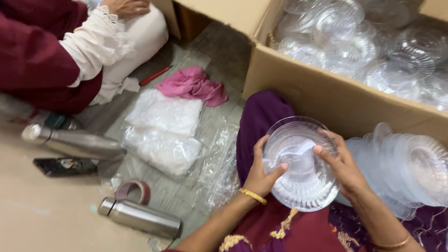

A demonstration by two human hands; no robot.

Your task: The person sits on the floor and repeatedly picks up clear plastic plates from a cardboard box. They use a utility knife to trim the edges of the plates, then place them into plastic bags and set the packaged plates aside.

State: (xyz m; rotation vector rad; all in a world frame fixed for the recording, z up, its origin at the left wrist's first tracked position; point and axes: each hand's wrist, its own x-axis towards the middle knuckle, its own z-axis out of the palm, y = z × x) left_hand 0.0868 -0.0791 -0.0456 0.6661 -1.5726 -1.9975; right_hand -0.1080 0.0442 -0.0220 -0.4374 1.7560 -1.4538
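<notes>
A clear plastic bowl [301,163] is held over the lap between both hands. The left hand [261,172] is curled around its left rim, thumb pressed inside; the right hand [343,165] is closed on the right rim, fingertips reaching into the bowl toward a small clear spoon [298,150] lying within. The bowl is judged light, thin and fairly stiff, yet slippery and liable to crack if squeezed, so the ribbed rim is the best hold. A stack of similar bowls [406,168] lies just beside it, below a cardboard box [322,93].
</notes>
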